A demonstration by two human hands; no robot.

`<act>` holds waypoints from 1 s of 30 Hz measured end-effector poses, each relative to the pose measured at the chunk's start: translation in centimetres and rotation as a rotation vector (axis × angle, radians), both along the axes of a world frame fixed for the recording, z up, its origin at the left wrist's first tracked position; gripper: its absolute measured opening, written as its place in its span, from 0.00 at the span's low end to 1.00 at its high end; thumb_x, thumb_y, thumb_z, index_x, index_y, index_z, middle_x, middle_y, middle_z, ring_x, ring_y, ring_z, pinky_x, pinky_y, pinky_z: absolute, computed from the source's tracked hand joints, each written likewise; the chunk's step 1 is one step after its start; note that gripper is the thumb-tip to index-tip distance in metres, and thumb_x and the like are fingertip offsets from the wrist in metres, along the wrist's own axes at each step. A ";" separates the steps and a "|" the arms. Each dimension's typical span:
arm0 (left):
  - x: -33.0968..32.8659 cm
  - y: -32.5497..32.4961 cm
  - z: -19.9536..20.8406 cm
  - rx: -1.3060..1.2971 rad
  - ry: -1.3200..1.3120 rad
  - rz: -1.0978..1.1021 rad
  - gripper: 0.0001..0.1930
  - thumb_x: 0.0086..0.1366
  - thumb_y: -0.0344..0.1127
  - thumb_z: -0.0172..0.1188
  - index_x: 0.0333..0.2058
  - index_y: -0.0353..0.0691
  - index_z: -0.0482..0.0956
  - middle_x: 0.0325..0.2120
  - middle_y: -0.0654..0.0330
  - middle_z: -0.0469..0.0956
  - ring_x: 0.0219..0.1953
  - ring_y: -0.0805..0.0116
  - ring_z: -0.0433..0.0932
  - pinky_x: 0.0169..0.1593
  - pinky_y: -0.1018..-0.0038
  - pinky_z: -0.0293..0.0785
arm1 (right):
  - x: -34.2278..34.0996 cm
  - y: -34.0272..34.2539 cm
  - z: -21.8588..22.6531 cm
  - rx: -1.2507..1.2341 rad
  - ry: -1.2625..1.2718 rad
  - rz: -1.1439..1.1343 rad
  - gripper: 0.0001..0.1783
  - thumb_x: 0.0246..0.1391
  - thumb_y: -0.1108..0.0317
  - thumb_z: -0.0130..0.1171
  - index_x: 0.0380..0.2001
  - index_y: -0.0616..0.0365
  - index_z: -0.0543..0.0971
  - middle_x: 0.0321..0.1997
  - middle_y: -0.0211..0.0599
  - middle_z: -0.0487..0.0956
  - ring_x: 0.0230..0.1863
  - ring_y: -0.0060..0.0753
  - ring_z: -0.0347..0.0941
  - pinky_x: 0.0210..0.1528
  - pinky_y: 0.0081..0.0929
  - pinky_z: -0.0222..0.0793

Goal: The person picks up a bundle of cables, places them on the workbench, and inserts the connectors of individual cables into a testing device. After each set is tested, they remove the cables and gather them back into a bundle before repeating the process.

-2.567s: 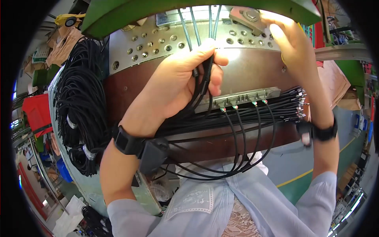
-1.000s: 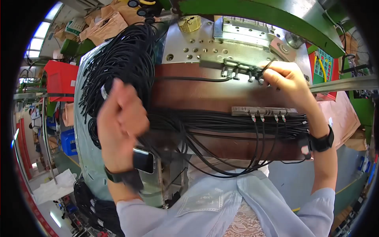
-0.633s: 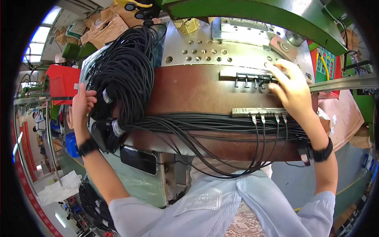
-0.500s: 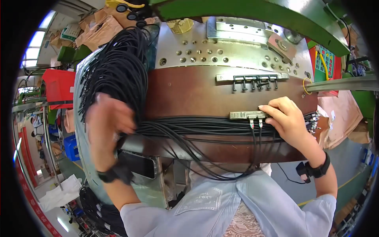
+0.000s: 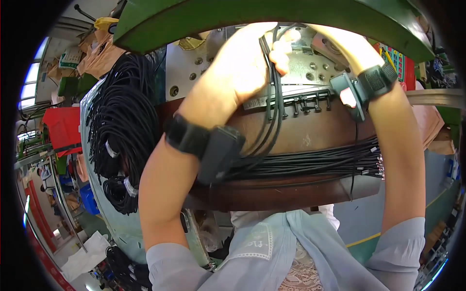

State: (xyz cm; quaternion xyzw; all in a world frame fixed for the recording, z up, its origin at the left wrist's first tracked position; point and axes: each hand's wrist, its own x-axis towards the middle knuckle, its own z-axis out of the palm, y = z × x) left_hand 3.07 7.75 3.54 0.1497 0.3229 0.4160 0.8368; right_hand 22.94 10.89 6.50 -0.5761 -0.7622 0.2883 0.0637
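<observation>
My left hand [image 5: 250, 65] reaches far forward, up to the green beam, and is closed round a few black cables [image 5: 275, 104]. Those cables hang from the fingers down toward the brown board [image 5: 335, 126]. My right hand [image 5: 340, 41] also reaches forward under the beam; glare and the beam hide its fingers and anything in them. Below both hands, a metal bar with black moulded pieces [image 5: 306, 103] lies on the board. A bundle of black cables [image 5: 301, 164] stretches along the board's near side, connector ends at the right.
The green machine beam [image 5: 267, 14] crosses low over the metal plate [image 5: 177, 72]. A large heap of coiled black cables [image 5: 128, 104] lies at the left, near a red bin [image 5: 62, 128]. A metal rail [image 5: 434, 98] juts in at the right.
Both hands have moved forward to the beam. My left hand has left the cable heap and now grips cables; the metal block my right hand held on the board is out of sight.
</observation>
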 end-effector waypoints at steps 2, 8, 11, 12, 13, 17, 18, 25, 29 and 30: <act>-1.2 2.0 -2.0 -0.061 -0.213 -0.096 0.14 0.66 0.40 0.47 0.32 0.33 0.71 0.15 0.63 0.67 0.15 0.75 0.62 0.21 0.82 0.64 | 2.2 1.2 -3.0 0.013 0.286 -0.017 0.17 0.62 0.64 0.42 0.29 0.64 0.76 0.26 0.41 0.76 0.27 0.30 0.72 0.26 0.22 0.67; -1.6 0.6 -2.1 0.327 0.618 -0.036 0.15 0.67 0.42 0.49 0.38 0.34 0.73 0.24 0.61 0.73 0.20 0.72 0.72 0.25 0.79 0.69 | 1.5 1.4 -7.6 0.577 0.357 0.148 0.10 0.55 0.67 0.49 0.37 0.60 0.75 0.33 0.41 0.76 0.33 0.37 0.72 0.34 0.28 0.68; -3.0 1.9 -2.9 0.931 1.416 0.192 0.17 0.63 0.45 0.53 0.39 0.35 0.75 0.26 0.57 0.77 0.23 0.67 0.76 0.27 0.76 0.72 | -0.9 1.5 -7.7 1.074 -0.181 0.348 0.18 0.48 0.68 0.56 0.45 0.54 0.75 0.41 0.44 0.77 0.41 0.44 0.74 0.42 0.32 0.70; -3.8 2.9 -3.5 1.512 1.695 0.323 0.19 0.61 0.48 0.56 0.40 0.36 0.76 0.26 0.56 0.78 0.24 0.66 0.77 0.28 0.74 0.73 | -1.5 1.4 -7.4 1.072 -0.178 0.352 0.18 0.48 0.68 0.56 0.45 0.54 0.75 0.41 0.44 0.77 0.41 0.44 0.74 0.42 0.32 0.70; -3.7 3.4 -3.5 2.135 1.896 0.462 0.21 0.58 0.50 0.59 0.40 0.37 0.77 0.27 0.54 0.78 0.24 0.64 0.78 0.29 0.73 0.73 | -1.6 1.2 -6.8 1.013 -0.218 0.329 0.17 0.48 0.68 0.56 0.44 0.54 0.75 0.41 0.44 0.78 0.40 0.44 0.75 0.41 0.32 0.71; -3.8 2.9 -3.8 1.948 1.924 0.485 0.11 0.56 0.39 0.58 0.38 0.47 0.78 0.31 0.61 0.78 0.32 0.63 0.77 0.34 0.69 0.75 | -1.5 1.4 -6.4 0.915 -0.293 0.276 0.16 0.48 0.66 0.56 0.42 0.53 0.76 0.37 0.42 0.78 0.36 0.44 0.75 0.36 0.34 0.71; -3.6 2.8 -3.7 1.949 1.923 0.482 0.11 0.56 0.39 0.58 0.38 0.47 0.78 0.31 0.61 0.78 0.32 0.63 0.77 0.34 0.69 0.75 | -1.4 1.4 -6.5 0.936 -0.293 0.268 0.15 0.48 0.66 0.57 0.42 0.52 0.76 0.35 0.41 0.78 0.35 0.44 0.75 0.35 0.35 0.71; -2.7 3.0 -3.6 1.763 1.936 0.342 0.10 0.54 0.42 0.61 0.34 0.47 0.81 0.27 0.61 0.78 0.29 0.62 0.77 0.32 0.68 0.74 | -0.5 2.1 -7.2 0.890 -0.046 0.174 0.12 0.48 0.61 0.59 0.37 0.51 0.79 0.26 0.38 0.78 0.29 0.41 0.75 0.33 0.34 0.71; -2.8 3.4 -3.7 1.613 2.004 0.221 0.11 0.53 0.44 0.62 0.32 0.45 0.82 0.23 0.60 0.78 0.26 0.62 0.77 0.30 0.67 0.74 | -0.2 2.3 -6.3 0.574 0.081 0.050 0.13 0.48 0.58 0.61 0.35 0.52 0.80 0.24 0.38 0.78 0.27 0.38 0.75 0.32 0.33 0.71; -2.9 3.4 -3.8 1.613 2.004 0.224 0.11 0.53 0.44 0.62 0.32 0.45 0.82 0.23 0.60 0.78 0.26 0.62 0.77 0.30 0.67 0.74 | -0.2 2.5 -6.1 0.598 0.022 0.048 0.13 0.48 0.57 0.61 0.35 0.52 0.81 0.24 0.38 0.78 0.27 0.37 0.75 0.32 0.33 0.71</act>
